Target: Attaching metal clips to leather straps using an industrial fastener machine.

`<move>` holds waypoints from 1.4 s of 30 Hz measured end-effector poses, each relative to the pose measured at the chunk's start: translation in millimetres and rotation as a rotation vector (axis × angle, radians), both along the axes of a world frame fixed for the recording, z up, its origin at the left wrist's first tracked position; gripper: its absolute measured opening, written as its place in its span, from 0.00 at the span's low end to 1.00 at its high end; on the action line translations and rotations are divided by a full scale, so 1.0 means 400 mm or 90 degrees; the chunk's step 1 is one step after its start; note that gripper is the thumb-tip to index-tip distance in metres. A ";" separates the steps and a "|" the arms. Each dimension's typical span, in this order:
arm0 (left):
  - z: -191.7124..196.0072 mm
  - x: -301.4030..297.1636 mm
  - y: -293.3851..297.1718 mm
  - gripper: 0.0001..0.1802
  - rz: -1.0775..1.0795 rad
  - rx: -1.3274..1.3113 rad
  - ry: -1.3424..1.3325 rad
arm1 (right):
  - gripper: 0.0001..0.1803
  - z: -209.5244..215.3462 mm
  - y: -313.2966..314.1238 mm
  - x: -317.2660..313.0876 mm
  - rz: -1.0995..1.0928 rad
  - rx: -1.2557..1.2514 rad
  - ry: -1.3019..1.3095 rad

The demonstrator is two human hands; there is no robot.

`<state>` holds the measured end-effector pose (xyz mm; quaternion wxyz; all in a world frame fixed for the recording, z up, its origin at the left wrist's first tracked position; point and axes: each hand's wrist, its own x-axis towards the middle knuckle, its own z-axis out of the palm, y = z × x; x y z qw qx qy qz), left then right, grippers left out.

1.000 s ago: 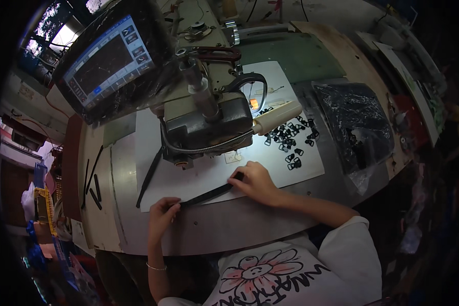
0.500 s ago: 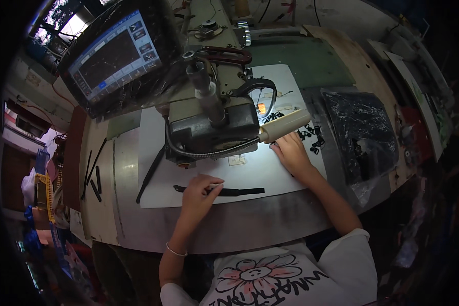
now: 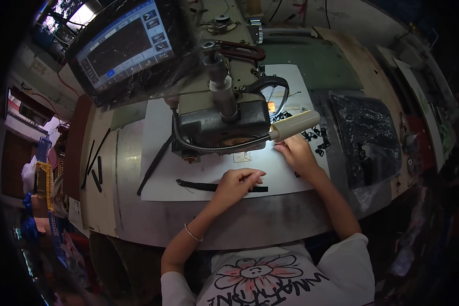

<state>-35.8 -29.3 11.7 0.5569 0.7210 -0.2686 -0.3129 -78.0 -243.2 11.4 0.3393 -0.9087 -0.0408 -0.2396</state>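
My left hand [image 3: 236,185] is over a black strap [image 3: 199,185] on the white sheet [image 3: 160,191], covering part of it. Its fingers are curled, thumb and fingertips together, and whatever they may hold is hidden. My right hand [image 3: 301,154] rests on the sheet beside the cream-coloured lamp [image 3: 296,125], fingers bent into a pinch. I cannot make out what lies in that pinch. Several small black buckle-like pieces [image 3: 320,145] lie just beyond it. The dark sewing machine head [image 3: 224,130] stands over the sheet, beyond my left hand.
A screen [image 3: 122,51] wrapped in clear plastic hangs at the upper left. Another black strap [image 3: 154,166] lies left of the machine, and short black strips [image 3: 96,176] lie farther left. A clear plastic bag with dark contents [image 3: 367,135] is on the right side.
My left hand has moved right along the strap, uncovering its left part. My right hand stays by the lamp with its fingers drawn in more. The whole view has shifted slightly.
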 end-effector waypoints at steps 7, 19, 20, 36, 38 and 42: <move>0.022 0.016 -0.012 0.24 0.001 -0.088 0.443 | 0.15 0.042 0.059 -0.072 0.235 -0.203 -0.259; 0.011 -0.014 0.007 0.10 0.154 -0.151 0.387 | 0.17 -0.003 0.130 -0.112 0.137 0.630 0.144; 0.011 -0.017 0.008 0.10 0.149 -0.151 0.375 | 0.16 0.006 0.133 -0.112 0.135 0.610 0.168; 0.001 -0.024 0.011 0.10 -0.010 0.138 -0.441 | 0.04 0.016 0.081 -0.120 -0.011 0.609 0.315; -0.002 -0.013 0.012 0.10 -0.011 0.118 -0.429 | 0.04 0.011 0.086 -0.134 -0.026 0.540 0.299; -0.003 0.002 0.003 0.07 0.085 0.070 -0.263 | 0.06 -0.015 0.110 -0.153 -0.056 0.315 0.156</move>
